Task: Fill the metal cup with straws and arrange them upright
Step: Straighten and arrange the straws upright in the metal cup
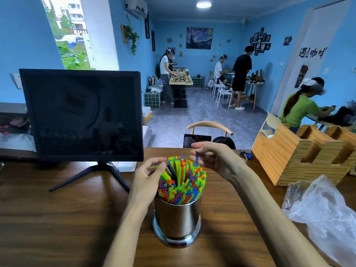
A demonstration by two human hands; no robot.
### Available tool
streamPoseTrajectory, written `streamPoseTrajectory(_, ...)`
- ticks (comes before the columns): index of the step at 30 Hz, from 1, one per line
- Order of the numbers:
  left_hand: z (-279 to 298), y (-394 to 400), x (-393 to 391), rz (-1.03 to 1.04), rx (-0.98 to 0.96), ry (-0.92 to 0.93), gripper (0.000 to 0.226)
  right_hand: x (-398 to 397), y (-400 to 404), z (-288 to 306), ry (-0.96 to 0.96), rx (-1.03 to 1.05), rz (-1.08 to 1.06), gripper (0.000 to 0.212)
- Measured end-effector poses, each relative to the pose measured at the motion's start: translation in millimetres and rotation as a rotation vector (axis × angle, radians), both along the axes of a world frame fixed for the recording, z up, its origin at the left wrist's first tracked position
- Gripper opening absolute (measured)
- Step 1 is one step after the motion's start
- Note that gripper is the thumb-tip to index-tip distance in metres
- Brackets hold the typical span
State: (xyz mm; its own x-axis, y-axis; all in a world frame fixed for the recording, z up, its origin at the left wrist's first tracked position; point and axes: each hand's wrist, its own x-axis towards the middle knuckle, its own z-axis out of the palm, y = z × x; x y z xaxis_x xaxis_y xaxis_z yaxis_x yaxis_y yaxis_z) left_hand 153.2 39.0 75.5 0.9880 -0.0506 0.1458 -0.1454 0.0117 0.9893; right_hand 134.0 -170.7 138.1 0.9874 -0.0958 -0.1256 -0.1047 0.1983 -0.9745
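Both hands tidy a nearly full metal cup (177,218): right hand (210,160) pinches one blue straw (197,157), left hand (149,176) pinches edge straws (182,180); next, probably, slot it upright.

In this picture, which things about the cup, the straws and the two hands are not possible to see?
- Head view: lower parts of the straws, hidden by the metal cup wall.
- Left hand fingertips, buried among the straws.
- Blue straw pinched by the right hand: its length, covered by fingers.
- Plastic bag, cut by the frame edge.
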Motion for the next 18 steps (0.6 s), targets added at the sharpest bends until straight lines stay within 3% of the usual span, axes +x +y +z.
streamPoseTrajectory(3,5,0,-2,0.066,0.077,-0.083,0.013,-3,-2,5,-0.12,-0.042,-0.085,0.024)
streamPoseTrajectory(6,28,0,-10,0.134,0.213,-0.315,0.02,-7,0,22,-0.293,-0.028,-0.123,0.02)
streamPoseTrajectory(8,43,-6,-14,0.007,0.356,-0.391,0.032,-10,7,37,-0.41,-0.022,-0.117,0.016)
streamPoseTrajectory(12,53,-26,-21,-0.186,0.582,-0.407,0.016,-19,19,64,-0.624,0.022,-0.176,0.016)
streamPoseTrajectory(15,50,-26,-19,-0.181,0.541,-0.395,0.02,-22,17,73,-0.719,0.128,-0.228,0.019)
streamPoseTrajectory(18,53,-15,-20,-0.155,0.246,-0.322,0.015,-22,10,70,-0.692,0.248,-0.278,0.019)
